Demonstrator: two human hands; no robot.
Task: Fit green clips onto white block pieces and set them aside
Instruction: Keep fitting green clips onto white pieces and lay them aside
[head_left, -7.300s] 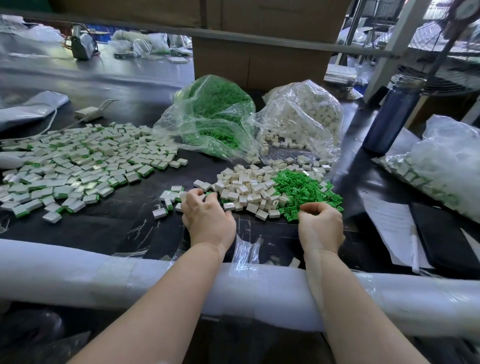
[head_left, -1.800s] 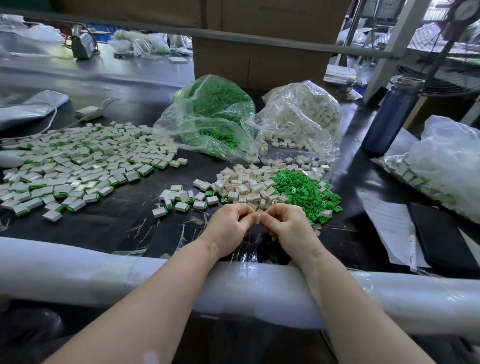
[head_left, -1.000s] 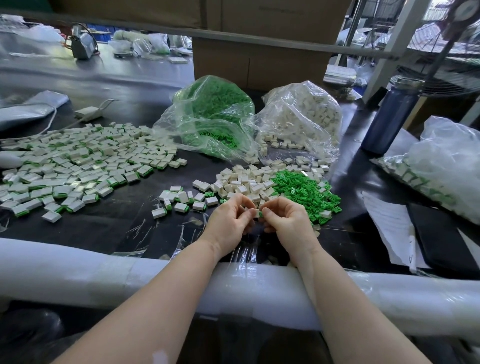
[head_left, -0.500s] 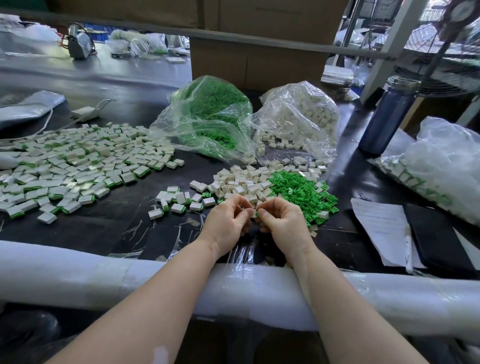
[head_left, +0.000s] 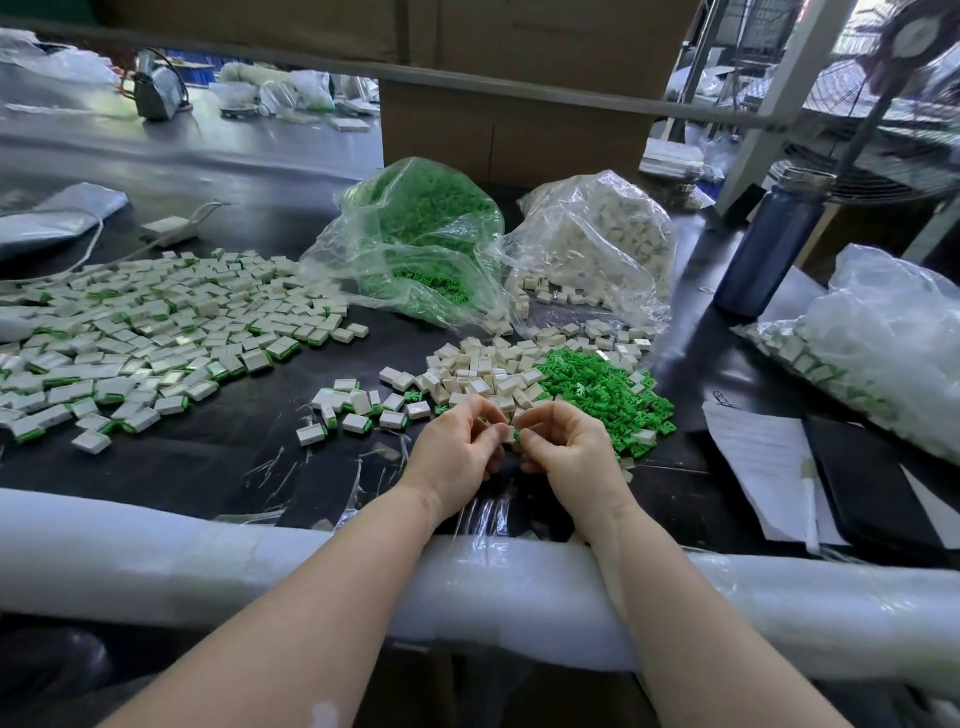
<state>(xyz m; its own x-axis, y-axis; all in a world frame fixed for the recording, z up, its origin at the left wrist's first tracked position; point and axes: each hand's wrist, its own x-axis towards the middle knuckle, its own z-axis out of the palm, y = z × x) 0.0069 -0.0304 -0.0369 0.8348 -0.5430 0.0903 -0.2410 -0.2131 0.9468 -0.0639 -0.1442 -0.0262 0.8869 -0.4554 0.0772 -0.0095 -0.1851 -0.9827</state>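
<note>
As half a second ago, the left hand (head_left: 457, 447) and right hand (head_left: 569, 449) pinch one white block (head_left: 509, 432) together; a green clip's edge now shows.

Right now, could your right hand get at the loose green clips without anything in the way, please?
Probably yes: the right hand is beside the loose green clips, with nothing between them, though it is pinching a piece together with the left hand.
</note>
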